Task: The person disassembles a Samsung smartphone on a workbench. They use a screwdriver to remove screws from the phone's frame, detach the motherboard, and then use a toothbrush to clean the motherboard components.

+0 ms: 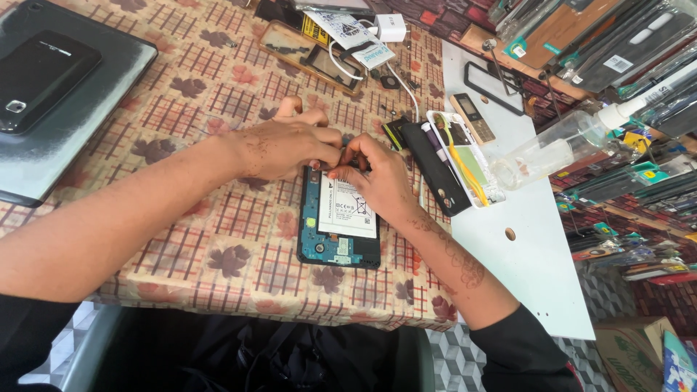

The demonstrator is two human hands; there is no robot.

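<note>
Black sleeves are seen at the bottom edge, and from them two bare forearms are stretched up to an opened smartphone with a blue circuit board and a white rectangular battery [340, 221], which is laid flat on a checked tablecloth with brown leaf prints [218, 247], near its 5 o'clock corner. The phone's upper end is covered by both hands. The left hand [283, 149] is curled at the phone's 11 o'clock corner, its fingertips pressed down on the top edge. The right hand [379, 174] is bent over the 12 o'clock edge, thumb and forefinger pinched together there; whether anything small is gripped between them cannot be told.

At 3 o'clock from the phone, just beside the right hand, a black rectangular phone back cover [435, 167] is laid, and touching it a white phone frame with a yellow flex cable [468, 156]. Further toward 2 o'clock a clear plastic bottle with a white nozzle [559, 145] is laid on its side on a white board with small holes [530, 254]. At 12 o'clock a white charger plug with a cable [390, 27] is placed. Well apart at 10 o'clock, a black phone [40, 76] is rested on a dark grey tablet-shaped slab [87, 123].
</note>
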